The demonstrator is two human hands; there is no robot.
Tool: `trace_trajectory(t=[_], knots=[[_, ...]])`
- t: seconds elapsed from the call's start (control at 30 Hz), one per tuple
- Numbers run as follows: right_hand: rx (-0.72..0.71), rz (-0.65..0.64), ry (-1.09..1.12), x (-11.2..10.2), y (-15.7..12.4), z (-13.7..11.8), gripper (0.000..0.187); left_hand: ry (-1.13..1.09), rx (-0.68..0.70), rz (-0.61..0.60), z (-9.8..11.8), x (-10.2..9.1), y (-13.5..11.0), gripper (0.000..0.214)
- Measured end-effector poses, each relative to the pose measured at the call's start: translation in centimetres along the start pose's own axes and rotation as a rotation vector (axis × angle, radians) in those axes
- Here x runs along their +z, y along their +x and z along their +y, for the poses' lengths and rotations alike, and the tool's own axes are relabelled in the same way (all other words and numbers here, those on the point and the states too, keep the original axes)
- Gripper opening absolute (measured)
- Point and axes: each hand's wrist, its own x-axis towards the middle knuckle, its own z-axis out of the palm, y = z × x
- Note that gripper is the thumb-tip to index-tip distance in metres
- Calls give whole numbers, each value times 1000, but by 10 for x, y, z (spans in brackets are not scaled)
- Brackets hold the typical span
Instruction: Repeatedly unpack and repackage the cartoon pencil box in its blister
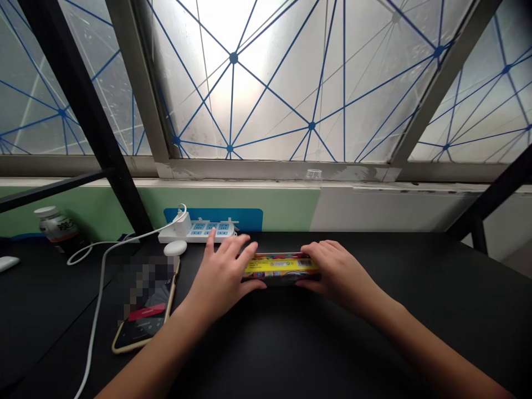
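Note:
A flat yellow box [279, 265] with colourful print lies on the black table [374, 332], just in front of me. My left hand [224, 272] grips its left end, fingers over the top and thumb at the near side. My right hand [334, 270] holds the right end the same way. The box's ends are hidden under my fingers.
A phone [145, 310] lies to the left with a white cable [97, 299] running past it. Behind stand a white power strip [197, 230], a white earbud case [175, 247], a bottle [58, 227] and a white mouse [7, 262]. A window frame rises behind the table.

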Motion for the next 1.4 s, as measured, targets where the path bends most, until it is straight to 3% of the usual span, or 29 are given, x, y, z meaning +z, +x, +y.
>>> trace_trajectory(t=[0.13,0.33,0.53,0.7,0.87,1.03,1.17,1.27,1.4], knots=[[-1,-88,-77,3,-2,-11,25,-42,0,-162,9,-1,0,31],[-26,-106,-30,8,-4,-23,37,26,5,-268,14,-4,0,31],[-120,-129,20,25,-4,-37,46,-9,24,-290,12,3,0,29],[-106,-206,106,34,-3,-46,60,-82,16,-277,6,11,-4,43],[-117,-243,154,37,0,-46,67,-122,-85,-327,-1,22,-12,90],[-83,-338,186,32,4,-48,71,-164,-166,-445,-3,24,-14,92],[-49,-387,287,25,0,-39,74,-161,-178,-439,-3,25,-13,94],[0,-454,374,12,-7,-17,74,-142,-179,-439,-2,27,-13,97],[95,-529,430,-15,-15,20,54,-144,-178,-452,0,27,-12,99]])
